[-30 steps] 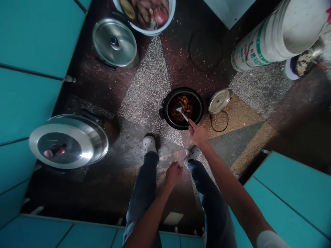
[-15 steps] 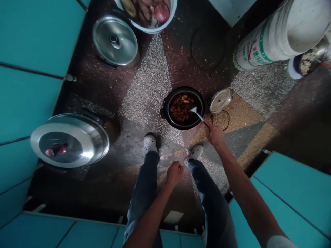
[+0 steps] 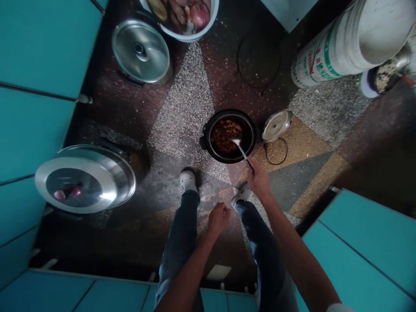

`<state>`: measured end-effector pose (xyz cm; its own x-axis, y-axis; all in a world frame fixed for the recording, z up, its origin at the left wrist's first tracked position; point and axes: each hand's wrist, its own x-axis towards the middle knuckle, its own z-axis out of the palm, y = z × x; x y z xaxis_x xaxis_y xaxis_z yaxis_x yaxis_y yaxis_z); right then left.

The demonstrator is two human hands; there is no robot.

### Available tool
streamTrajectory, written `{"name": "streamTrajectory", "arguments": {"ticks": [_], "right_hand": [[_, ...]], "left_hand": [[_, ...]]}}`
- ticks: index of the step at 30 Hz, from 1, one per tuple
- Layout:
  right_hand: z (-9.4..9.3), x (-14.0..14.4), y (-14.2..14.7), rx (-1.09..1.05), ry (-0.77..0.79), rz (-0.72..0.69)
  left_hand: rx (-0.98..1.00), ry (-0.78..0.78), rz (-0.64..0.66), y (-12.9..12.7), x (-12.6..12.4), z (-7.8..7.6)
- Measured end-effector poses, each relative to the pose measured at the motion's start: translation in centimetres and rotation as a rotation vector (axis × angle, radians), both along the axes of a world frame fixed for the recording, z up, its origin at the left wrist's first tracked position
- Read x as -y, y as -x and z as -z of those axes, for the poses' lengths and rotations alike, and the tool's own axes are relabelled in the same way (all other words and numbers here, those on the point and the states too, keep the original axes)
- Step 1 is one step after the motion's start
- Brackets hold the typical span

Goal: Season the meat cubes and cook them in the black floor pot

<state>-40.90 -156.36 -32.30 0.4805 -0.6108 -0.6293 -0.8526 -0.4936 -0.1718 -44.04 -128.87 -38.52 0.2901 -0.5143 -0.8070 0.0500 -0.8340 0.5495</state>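
A black round pot [image 3: 206,138] of brown chunky food sits on the floor in front of my feet. My right hand [image 3: 259,178] grips the handle of a metal ladle [image 3: 239,147] whose bowl rests in the food at the pot's right side. My left hand [image 3: 218,218] hangs loosely curled above my knees, holding nothing. A small shiny lid [image 3: 276,126] lies on the floor just right of the pot.
A large steel lid [image 3: 85,178] covers a pot at left. Another lidded pot [image 3: 140,51] and a bowl of vegetables [image 3: 182,13] stand at the top. A white printed bucket [image 3: 344,41] lies at upper right. Teal cabinet panels [image 3: 360,242] flank both sides.
My right hand swung the ladle from the pot's middle out to its right rim, then back into the food near the right side. The left hand barely moved.
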Motion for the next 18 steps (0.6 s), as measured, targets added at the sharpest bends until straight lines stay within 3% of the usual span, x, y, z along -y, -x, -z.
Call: {"name": "streamTrajectory", "arguments": {"ticks": [2,4,9,11,18], "right_hand": [[-2.2,1.0,1.0,-0.116,0.037,-0.053],[-2.8,1.9,1.0,-0.223,0.060,-0.119],[0.4,2.7,-2.1,-0.250,0.079,-0.177],[0.8,2.7,-2.6,-0.223,0.087,-0.162],[-3.3,2.5,-1.5,-0.309,0.025,-0.199]], "left_hand": [[-0.003,0.008,-0.001,0.0,0.0,0.0],[-0.006,0.015,0.001,-0.1,0.0,0.0],[0.007,0.012,0.010,-0.1,0.2,-0.1],[0.013,0.017,0.015,-0.2,0.2,-0.1],[-0.005,0.004,0.010,-0.1,0.4,-0.1]]}}
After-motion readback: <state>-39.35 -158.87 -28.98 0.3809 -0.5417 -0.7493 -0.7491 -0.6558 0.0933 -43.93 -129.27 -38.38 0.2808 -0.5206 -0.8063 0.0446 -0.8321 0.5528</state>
